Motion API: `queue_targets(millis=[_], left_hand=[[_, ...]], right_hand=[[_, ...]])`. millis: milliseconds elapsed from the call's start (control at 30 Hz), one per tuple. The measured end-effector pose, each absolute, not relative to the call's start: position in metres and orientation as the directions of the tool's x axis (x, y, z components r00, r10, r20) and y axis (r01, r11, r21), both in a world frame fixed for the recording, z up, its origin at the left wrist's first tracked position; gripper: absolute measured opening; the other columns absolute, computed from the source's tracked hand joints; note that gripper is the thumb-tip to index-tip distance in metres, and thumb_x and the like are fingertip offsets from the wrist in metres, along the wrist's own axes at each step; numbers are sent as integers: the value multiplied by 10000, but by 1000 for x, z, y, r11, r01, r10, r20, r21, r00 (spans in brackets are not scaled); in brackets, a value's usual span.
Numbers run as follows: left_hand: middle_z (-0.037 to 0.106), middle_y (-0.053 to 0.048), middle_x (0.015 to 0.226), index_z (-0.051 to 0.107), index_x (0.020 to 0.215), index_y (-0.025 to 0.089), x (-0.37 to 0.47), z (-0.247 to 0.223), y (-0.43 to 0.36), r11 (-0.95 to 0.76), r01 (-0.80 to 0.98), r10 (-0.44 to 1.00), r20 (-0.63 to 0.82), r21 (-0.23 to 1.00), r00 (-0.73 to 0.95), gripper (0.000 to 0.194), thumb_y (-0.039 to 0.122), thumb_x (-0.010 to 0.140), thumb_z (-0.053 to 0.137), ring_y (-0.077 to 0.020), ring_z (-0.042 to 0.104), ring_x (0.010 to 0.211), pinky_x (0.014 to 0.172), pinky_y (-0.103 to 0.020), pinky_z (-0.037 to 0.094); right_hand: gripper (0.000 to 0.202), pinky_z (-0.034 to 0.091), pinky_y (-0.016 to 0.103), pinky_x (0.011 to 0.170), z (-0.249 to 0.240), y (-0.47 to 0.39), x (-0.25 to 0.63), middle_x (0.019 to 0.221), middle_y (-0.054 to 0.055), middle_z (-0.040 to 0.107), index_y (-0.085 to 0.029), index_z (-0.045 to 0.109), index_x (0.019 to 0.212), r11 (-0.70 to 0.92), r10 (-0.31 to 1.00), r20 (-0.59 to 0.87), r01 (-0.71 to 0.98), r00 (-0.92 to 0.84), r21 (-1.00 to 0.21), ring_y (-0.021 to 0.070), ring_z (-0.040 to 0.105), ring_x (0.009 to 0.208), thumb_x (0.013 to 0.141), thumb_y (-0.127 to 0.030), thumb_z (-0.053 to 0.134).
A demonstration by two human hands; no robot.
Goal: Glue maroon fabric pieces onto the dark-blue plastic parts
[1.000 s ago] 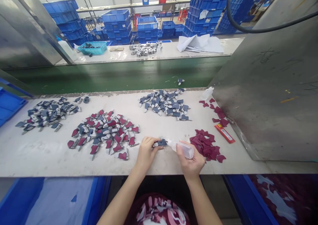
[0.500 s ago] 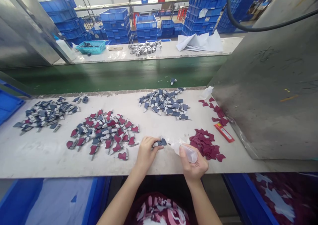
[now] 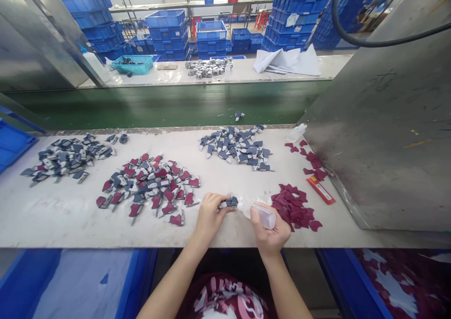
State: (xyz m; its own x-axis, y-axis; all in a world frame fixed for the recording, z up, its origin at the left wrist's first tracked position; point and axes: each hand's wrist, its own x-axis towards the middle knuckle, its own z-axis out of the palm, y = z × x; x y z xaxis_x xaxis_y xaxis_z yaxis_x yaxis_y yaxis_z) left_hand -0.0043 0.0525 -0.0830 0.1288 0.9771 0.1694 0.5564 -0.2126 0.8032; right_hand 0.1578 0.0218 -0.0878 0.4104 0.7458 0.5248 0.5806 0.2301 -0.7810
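My left hand (image 3: 210, 215) pinches a small dark blue and grey part (image 3: 230, 202) between thumb and fingers, just above the table. In my right hand (image 3: 272, 234) is a translucent squeeze bottle (image 3: 265, 216), tilted with its narrow end pointing left at the part. The bottle's end meets or nearly meets the part; contact is too small to make out. Right of the bottle lies a heap of maroon cut pieces (image 3: 291, 206). To the left spreads a pile of similar parts with maroon faces (image 3: 169, 194). Farther back sits a pile of blue-faced parts (image 3: 236, 145).
Another pile of blue and grey parts (image 3: 66, 157) lies at the far left. A red packet (image 3: 320, 190) rests beside the metal panel (image 3: 387, 121) on the right. Behind the table runs a green belt (image 3: 158, 105) carrying one part. Blue bins (image 3: 141, 281) stand below the front edge.
My right hand has brought the bottle left, its end now up to the part in my left hand. The lone part on the green belt has shifted left.
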Motion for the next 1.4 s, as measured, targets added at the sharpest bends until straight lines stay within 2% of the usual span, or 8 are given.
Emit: queue_targets(millis=[433,633,867,1167,1233,1400], left_hand=[[753,-47,902,722,942,204,-4,-86,52,-222,540,975,185,812,123,193,125,782,797,-243,653,894,786,-363,523],[756,-50,904,726,949,207,-5,-87,52,-229,536,973,187,812,132,155,149,812,770,-245,650,896,791,-369,521],[761,-54,918,732,956,217,-5,-86,52,-224,531,975,182,817,131,150,167,819,768,-252,655,913,806,-385,528],[754,-56,915,732,958,214,-5,-85,52,-211,540,977,164,815,134,179,131,804,770,-253,659,915,803,-385,538],[748,-51,911,729,960,224,-5,-85,53,-221,560,975,168,799,146,187,132,803,770,-252,659,909,803,-385,539],[728,-60,952,722,985,237,-11,-69,61,-270,684,959,128,678,253,244,144,769,790,-275,648,977,838,-392,534]], right_hand=[[260,557,257,502,-84,25,155,687,61,751,-160,731,820,269,765,534,576,360,-772,183,688,524,836,-416,691],[242,569,273,531,-86,25,159,694,63,751,-160,740,810,275,791,501,527,351,-804,201,704,559,829,-398,697],[297,537,284,506,-91,21,161,652,50,725,-168,731,764,210,763,457,494,456,-844,200,674,533,821,-459,702],[247,527,290,549,-92,17,160,666,49,718,-171,718,762,184,667,469,482,579,-857,200,665,565,812,-413,731],[265,526,290,536,-92,18,160,669,51,702,-165,707,774,178,650,429,424,627,-888,196,655,567,802,-428,734],[301,477,259,463,-86,24,167,692,20,622,-151,649,877,174,661,203,115,722,-978,141,580,511,820,-441,704]])
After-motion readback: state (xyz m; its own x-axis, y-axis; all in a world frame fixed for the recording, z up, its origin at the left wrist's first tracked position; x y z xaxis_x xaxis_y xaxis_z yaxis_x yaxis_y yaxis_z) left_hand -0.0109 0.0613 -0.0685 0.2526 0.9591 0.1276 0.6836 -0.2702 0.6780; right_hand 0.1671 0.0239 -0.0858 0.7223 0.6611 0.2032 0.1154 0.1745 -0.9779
